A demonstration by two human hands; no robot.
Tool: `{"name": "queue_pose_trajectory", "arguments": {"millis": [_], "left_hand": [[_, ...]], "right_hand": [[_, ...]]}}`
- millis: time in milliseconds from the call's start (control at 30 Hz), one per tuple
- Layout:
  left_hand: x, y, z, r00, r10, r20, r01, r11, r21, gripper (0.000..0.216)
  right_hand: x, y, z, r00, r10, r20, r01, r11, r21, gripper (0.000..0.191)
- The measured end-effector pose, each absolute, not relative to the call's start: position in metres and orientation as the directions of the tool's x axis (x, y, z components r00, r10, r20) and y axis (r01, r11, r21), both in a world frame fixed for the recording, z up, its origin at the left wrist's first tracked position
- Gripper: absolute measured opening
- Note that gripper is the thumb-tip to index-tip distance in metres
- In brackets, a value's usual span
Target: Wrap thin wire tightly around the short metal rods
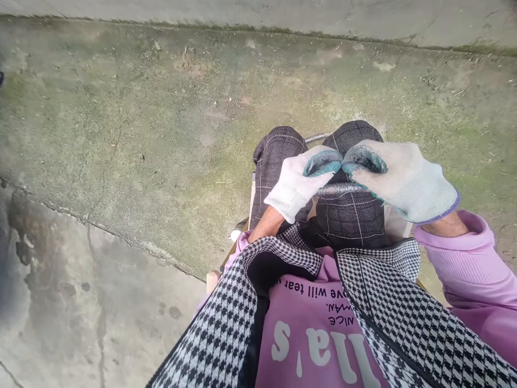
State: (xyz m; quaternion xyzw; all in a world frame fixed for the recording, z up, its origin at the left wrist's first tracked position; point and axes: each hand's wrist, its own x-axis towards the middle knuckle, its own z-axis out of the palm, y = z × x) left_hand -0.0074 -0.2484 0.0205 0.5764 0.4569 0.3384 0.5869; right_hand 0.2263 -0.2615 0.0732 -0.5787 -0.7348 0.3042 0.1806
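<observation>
My left hand (305,178), in a white work glove with green-coated fingers, is closed in a pinch above my lap. My right hand (391,175), gloved the same way with a purple cuff edge, is also pinched, its fingertips meeting those of the left. Whatever lies between the fingertips is too small or hidden to make out. Just under the hands, across my thighs, runs a silvery band (341,189) that looks wound with fine wire or thread, with thin loose strands by the right hand. A similar grey curved piece (318,138) shows between my knees.
I sit on a low seat, its pale frame (398,223) partly showing beside my leg. Mossy concrete floor (161,134) spreads ahead, with a raised ledge (258,13) at the far side. A smoother slab (133,302) lies at the lower left beyond a crack.
</observation>
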Motion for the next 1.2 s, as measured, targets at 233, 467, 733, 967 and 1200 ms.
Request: {"name": "queue_pose_trajectory", "arguments": {"millis": [233,467,733,967,1200], "left_hand": [[-0.007,-0.247,0.022,0.36,0.916,-0.18,0.22,0.104,0.97,0.018],[-0.007,-0.249,0.02,0.322,0.923,-0.211,0.063,0.202,0.977,0.017],[-0.008,-0.248,0.024,0.264,0.943,-0.202,0.029,0.201,0.979,0.016],[-0.009,-0.243,0.016,0.319,0.921,-0.226,-0.023,0.246,0.969,0.016],[-0.02,-0.242,0.008,0.36,0.88,-0.31,-0.023,0.341,0.94,0.034]], "right_hand": [[0.224,-0.259,0.08,-0.157,0.967,-0.203,0.773,-0.008,-0.634,0.019],[0.219,-0.27,0.08,-0.153,0.98,-0.129,0.742,0.028,-0.67,0.021],[0.227,-0.294,0.068,-0.205,0.979,-0.017,0.63,0.118,-0.768,0.016],[0.238,-0.286,0.06,-0.188,0.977,0.103,0.878,0.214,-0.428,0.027],[0.225,-0.276,0.046,-0.213,0.97,0.12,0.85,0.244,-0.468,0.03]]}}
